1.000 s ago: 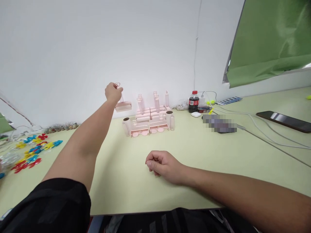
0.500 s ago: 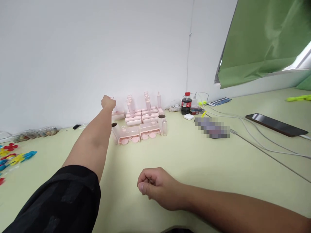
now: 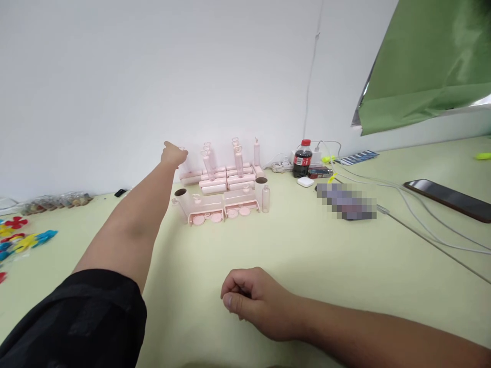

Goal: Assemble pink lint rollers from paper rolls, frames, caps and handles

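My left hand (image 3: 174, 154) reaches far out to the wall end of the table, its fingers spread apart and nothing seen in them. Just beside it stands a clear pink tube (image 3: 185, 162) with a heart-shaped loop on top, partly hidden by the hand. More such tubes (image 3: 208, 166) stand upright on pale pink boxes (image 3: 214, 185) to its right. In front are pink cases with round discs (image 3: 207, 219), flanked by open-topped cylinders (image 3: 261, 189). My right hand (image 3: 261, 304) rests on the near part of the table, fingers curled in, holding nothing that I can see.
On the right are a cola bottle (image 3: 303, 159), a white earbud case (image 3: 305, 181), a blurred-out flat object (image 3: 345, 201), a phone (image 3: 450, 199) and loose white cables (image 3: 425, 230). Colourful flower-shaped pieces (image 3: 26, 241) and small jars (image 3: 57, 203) lie on the left.
My left hand has opened from a pinch at the heart-topped tube and drawn slightly off it. My right hand stays curled on the table. The view has shifted a little.
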The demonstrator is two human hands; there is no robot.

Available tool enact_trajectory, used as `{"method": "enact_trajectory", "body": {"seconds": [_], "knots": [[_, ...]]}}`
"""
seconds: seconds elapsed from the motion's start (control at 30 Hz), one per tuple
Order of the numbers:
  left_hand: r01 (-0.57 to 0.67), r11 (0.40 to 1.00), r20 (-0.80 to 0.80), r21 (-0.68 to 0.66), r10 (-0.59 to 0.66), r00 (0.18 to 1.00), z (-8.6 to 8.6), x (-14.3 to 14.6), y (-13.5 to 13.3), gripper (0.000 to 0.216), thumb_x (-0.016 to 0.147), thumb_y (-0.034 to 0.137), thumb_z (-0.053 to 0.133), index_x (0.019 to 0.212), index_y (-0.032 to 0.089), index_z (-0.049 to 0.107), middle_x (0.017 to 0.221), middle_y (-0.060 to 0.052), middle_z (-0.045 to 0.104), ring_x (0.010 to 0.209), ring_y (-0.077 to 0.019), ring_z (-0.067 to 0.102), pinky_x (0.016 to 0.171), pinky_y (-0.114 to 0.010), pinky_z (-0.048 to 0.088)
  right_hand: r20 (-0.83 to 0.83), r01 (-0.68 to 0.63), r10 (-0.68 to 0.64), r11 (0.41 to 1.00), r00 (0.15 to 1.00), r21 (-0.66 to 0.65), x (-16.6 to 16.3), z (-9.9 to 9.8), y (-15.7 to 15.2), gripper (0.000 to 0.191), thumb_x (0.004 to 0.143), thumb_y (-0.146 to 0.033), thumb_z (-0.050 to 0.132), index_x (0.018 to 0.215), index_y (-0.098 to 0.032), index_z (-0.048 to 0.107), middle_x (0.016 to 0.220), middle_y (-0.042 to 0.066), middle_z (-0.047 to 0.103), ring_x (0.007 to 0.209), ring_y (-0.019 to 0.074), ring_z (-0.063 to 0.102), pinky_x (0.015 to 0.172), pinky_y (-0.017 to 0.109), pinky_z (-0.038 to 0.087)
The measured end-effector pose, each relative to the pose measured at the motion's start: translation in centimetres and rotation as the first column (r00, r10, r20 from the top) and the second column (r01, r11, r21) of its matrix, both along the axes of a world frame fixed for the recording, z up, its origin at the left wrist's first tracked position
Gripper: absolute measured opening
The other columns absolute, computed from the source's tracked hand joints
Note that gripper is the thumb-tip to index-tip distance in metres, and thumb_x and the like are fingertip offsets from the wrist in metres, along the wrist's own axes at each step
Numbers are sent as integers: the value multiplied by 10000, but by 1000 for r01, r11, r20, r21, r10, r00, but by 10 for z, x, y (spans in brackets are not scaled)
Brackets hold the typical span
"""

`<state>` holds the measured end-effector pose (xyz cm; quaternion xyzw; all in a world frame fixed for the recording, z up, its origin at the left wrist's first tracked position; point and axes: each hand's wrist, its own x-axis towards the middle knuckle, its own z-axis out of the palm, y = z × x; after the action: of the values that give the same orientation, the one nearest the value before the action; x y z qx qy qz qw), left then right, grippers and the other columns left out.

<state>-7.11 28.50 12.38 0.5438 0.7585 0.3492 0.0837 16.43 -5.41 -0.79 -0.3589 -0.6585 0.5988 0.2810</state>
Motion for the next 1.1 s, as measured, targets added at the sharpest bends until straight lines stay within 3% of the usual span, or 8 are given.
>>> {"method": "enact_trajectory", "body": {"seconds": [0.13,0.33,0.53,0.7,0.8,0.9,1.0,1.1], "knots": [[50,964,-297,-261,-129,946,18,4,-41,620,699,426,748,1203,118,560,1091,-249,663,889,-358,677,725,-455,535,-12,2,-3,1000,1000,-11,0,-4,2,104,831,-265,595,785,-172,596,666,-23,544,600,100,487,554,223,395],[134,730,-291,-670,-424,858,14,13,-110,554,529,476,834,1002,228,685,1080,-152,710,880,-349,689,748,-444,533,-44,7,-8,999,999,-33,-1,-6,6,145,833,-311,612,801,-172,588,696,-14,562,585,100,515,567,238,434],[147,844,-370,-516,-375,850,8,12,-133,365,540,267,810,883,181,719,905,-123,740,843,-328,705,765,-404,516,-32,16,-15,1000,999,21,-2,-3,8,184,836,-343,606,794,-170,561,679,-24,545,542,82,496,506,216,411],[166,981,-428,-99,-192,883,19,1,-160,334,751,375,658,1034,199,639,1076,-127,689,1016,-304,645,769,-371,512,-57,60,-58,998,997,20,0,-3,17,255,817,-414,643,822,-169,572,701,-18,549,538,87,497,479,227,436],[293,890,16,350,-319,948,-5,19,-211,291,803,364,617,1031,190,570,934,-88,700,750,-211,677,587,-306,504,-180,168,-167,986,969,-5,6,2,24,386,800,-462,677,1053,-187,578,881,36,597,654,127,559,524,264,504],[575,745,282,338,-663,694,-51,50,-270,261,802,392,641,921,173,563,773,-47,683,619,-164,655,541,-276,495,-398,273,-280,959,873,-75,13,11,31,490,796,-529,665,1174,-252,519,1113,74,599,883,190,604,680,342,566],[775,571,113,270,-818,564,-94,72,-301,353,805,480,663,1001,197,589,912,-49,699,727,-169,664,624,-295,528,-476,383,-399,914,784,-135,20,19,40,377,806,-526,644,1009,-219,563,1015,62,635,887,202,611,729,339,553],[779,625,-206,58,-756,622,-116,72,-294,437,906,528,500,1159,183,587,1172,-127,664,1065,-277,627,877,-447,514,-388,524,-572,820,723,-232,26,21,47,274,824,-447,641,911,-198,566,861,46,631,742,178,608,631,296,542]]}}
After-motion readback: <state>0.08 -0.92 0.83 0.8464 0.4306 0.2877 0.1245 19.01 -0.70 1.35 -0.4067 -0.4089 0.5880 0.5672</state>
